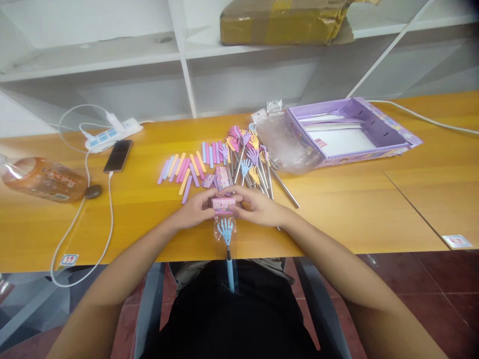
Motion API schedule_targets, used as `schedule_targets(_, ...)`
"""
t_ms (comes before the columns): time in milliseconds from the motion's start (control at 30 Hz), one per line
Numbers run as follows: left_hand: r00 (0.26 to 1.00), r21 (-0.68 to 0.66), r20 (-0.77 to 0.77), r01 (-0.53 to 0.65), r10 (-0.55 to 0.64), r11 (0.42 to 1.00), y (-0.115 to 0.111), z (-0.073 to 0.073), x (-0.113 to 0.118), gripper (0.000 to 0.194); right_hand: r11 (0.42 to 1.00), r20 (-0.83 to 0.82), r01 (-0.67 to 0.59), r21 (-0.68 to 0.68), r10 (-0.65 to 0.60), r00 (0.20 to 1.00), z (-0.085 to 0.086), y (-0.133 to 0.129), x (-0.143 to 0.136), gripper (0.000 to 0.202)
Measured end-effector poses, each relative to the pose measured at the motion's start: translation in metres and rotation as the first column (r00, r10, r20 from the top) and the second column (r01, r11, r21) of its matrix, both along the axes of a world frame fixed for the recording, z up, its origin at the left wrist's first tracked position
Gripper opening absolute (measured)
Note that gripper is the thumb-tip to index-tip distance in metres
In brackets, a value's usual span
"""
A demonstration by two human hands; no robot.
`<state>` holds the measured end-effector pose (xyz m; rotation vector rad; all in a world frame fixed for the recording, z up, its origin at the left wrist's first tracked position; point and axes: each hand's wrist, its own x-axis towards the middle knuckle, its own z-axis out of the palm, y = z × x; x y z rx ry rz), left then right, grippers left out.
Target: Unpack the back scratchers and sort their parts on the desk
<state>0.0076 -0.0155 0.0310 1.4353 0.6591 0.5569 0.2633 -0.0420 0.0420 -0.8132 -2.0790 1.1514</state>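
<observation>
A pink printed header card (223,206) is pinched between both hands at the table's front part. My left hand (195,208) is closed on its left end, and my right hand (257,205) grips its right end. Just below the card, a clear plastic bag (216,230) holds a light-blue hand-shaped back scratcher (225,231), whose handle hangs over the table edge toward my lap. Beyond my fingers lies a stack of similar pink cards (223,175). Several loose back scratchers (253,157) with metal rods are piled beside my right hand. Coloured handle sleeves (182,167) lie past my left hand.
A purple display box (389,130) stands at the back right, with clear plastic bags (286,139) against it. Toward the left are a power strip (114,134), a phone (118,155), white cables and an orange bottle (45,178). Shelves with a taped carton (280,22) rise behind.
</observation>
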Motion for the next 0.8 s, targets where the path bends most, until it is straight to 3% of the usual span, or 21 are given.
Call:
schedule_targets(133, 0.992, -0.059, 0.036, 0.119, -0.117, 0.991, -0.001, -0.002, 0.001, 0.050, 0.999, -0.012, -0.008, -0.048, 0.008, 1.000, 0.001, 0.001, 0.001, 0.040)
schedule_targets(300, 0.988, -0.084, 0.061, 0.144, -0.139, 0.986, -0.005, 0.001, 0.008, 0.054, 0.972, -0.185, -0.071, -0.223, 0.029, 0.982, -0.002, 0.001, 0.003, 0.043)
schedule_targets(367, 0.994, -0.101, 0.089, 0.070, -0.061, 0.992, -0.005, 0.003, 0.009, 0.053, 0.954, -0.293, -0.101, -0.283, 0.015, 0.956, -0.003, 0.002, 0.003, 0.048)
schedule_targets(500, 0.936, -0.216, 0.204, -0.241, 0.285, 0.946, -0.002, 0.005, 0.006, 0.057, 0.918, -0.414, -0.166, -0.361, 0.002, 0.910, -0.004, 0.006, 0.004, 0.052)
schedule_targets(633, 0.800, -0.334, 0.309, -0.416, 0.515, 0.846, 0.002, 0.008, 0.005, 0.050, 0.842, -0.246, -0.288, -0.457, 0.192, 0.950, -0.003, 0.009, 0.004, 0.040)
schedule_targets(800, 0.716, -0.373, 0.387, -0.455, 0.581, 0.809, 0.007, 0.012, 0.005, 0.051, 0.842, -0.107, -0.271, -0.466, 0.250, 0.962, -0.002, 0.009, 0.004, 0.036)
